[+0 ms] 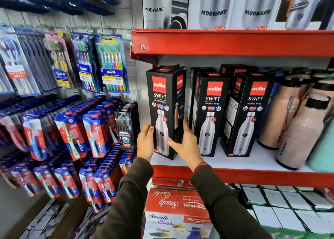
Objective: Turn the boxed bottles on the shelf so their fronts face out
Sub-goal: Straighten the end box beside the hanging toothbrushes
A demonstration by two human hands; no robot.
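Three black boxed bottles stand in the front row of a white shelf board with a red front edge. The leftmost box shows its red logo and bottle picture outward, turned slightly to the left. My left hand grips its lower left edge and my right hand wraps its lower right corner. The middle box and the right box face out and stand untouched. More black boxes stand behind them, mostly hidden.
Pink flasks and a teal one stand at the shelf's right end. Silver-bottle boxes fill the shelf above. Toothbrush packs hang on a grid wall to the left. Red and white boxes lie below.
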